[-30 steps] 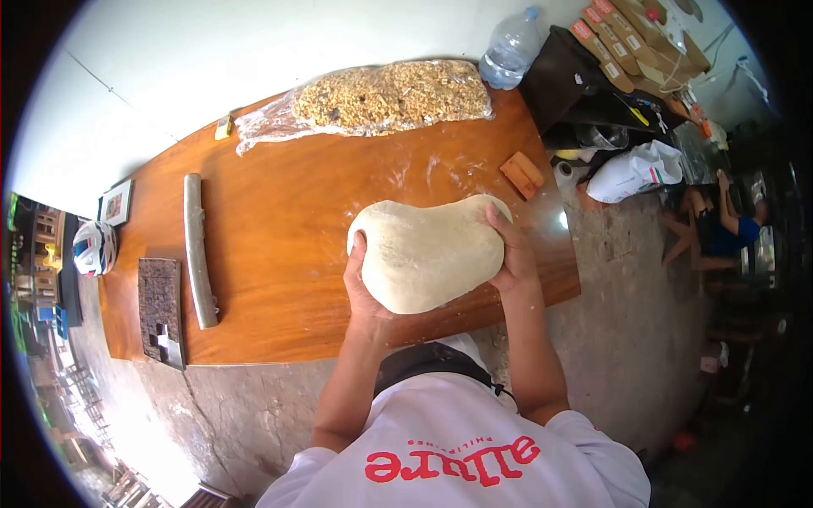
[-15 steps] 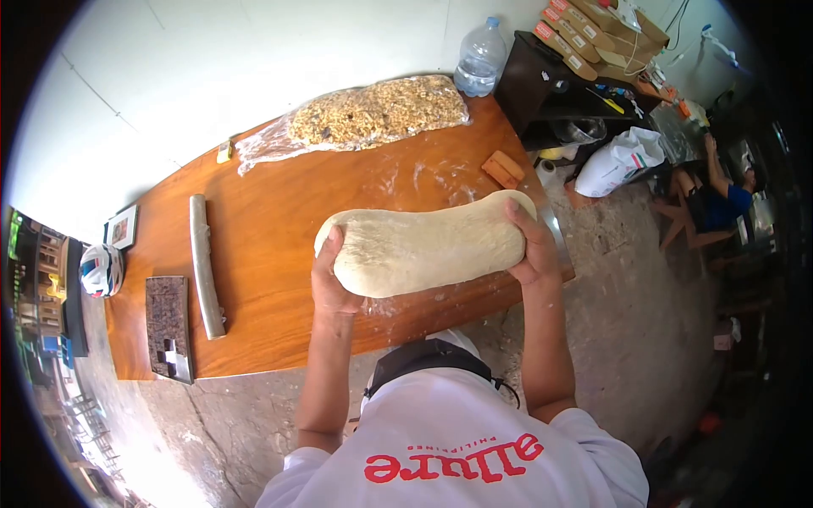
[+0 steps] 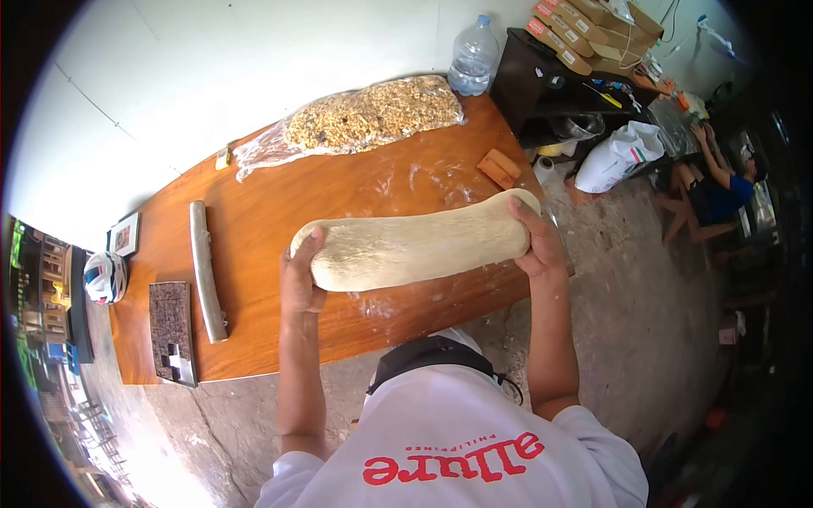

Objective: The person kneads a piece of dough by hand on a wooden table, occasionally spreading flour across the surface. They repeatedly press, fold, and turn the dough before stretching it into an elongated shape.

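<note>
A long slab of pale dough (image 3: 419, 245) stretches between my two hands, held above the wooden table (image 3: 262, 254). My left hand (image 3: 301, 275) grips its left end, thumb on top and the fingers hidden underneath. At the other end, my right hand (image 3: 537, 240) is closed on the dough in the same way, thumb over the upper face. The dough's surface looks rough and streaked toward the left and smoother toward the right. White flour (image 3: 373, 305) dusts the tabletop around and below it.
Along the table's back lies a clear plastic bag of brown crumbly bits (image 3: 373, 114), near a large water bottle (image 3: 472, 59). A grey tube (image 3: 203, 271) and a dark board (image 3: 172, 326) rest at left. A brown block (image 3: 500, 168) lies right. Another person (image 3: 720, 182) sits far right.
The dough has become longer and thinner as my left hand moved outward to the left. My right hand stays at nearly the same place, still gripping its end.
</note>
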Demonstrator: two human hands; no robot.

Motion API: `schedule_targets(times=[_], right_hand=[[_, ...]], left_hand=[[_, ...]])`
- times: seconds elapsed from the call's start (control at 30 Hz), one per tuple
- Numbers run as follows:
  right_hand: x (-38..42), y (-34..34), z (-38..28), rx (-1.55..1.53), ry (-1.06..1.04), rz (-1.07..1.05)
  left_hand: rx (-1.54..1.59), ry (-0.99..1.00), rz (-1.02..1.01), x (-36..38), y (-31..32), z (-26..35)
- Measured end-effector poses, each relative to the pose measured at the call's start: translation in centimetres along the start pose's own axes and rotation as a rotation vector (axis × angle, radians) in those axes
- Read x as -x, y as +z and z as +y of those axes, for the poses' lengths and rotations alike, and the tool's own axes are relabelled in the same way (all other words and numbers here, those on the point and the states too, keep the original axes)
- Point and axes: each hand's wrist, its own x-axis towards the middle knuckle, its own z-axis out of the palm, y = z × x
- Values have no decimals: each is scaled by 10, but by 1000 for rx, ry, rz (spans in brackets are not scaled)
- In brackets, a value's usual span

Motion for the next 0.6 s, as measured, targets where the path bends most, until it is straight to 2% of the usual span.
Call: schedule_targets(times=[0.23, 0.3, 0.33, 0.37, 0.4, 0.43, 0.5, 0.53, 0.57, 0.6], right_hand=[[-5, 2, 0, 107, -10, 18], [-7, -2, 5, 309, -122, -19], [-7, -2, 8, 310, -115, -19], [-9, -1, 13, 506, -119, 18], [-10, -2, 18, 701, -122, 57], [-13, -4, 26, 700, -119, 61], [-24, -10, 43, 915, -158, 26], [-30, -14, 50, 915, -148, 24], [-37, -18, 55, 1011, -148, 63], [-45, -22, 59, 1106, -149, 104]], left_hand=[[-149, 127, 53, 0, -16, 5], [-203, 168, 49, -1, -18, 4], [-424, 226, 104, -3, -18, 2], [-645, 285, 156, -6, -17, -1], [-746, 341, 175, -13, -16, -8], [-748, 338, 172, -20, -16, -17], [-1030, 451, 182, -35, -14, -38], [-1105, 487, 190, -44, -13, -55], [-1108, 481, 195, -53, -14, -70], [-1238, 402, 185, -62, -14, -86]])
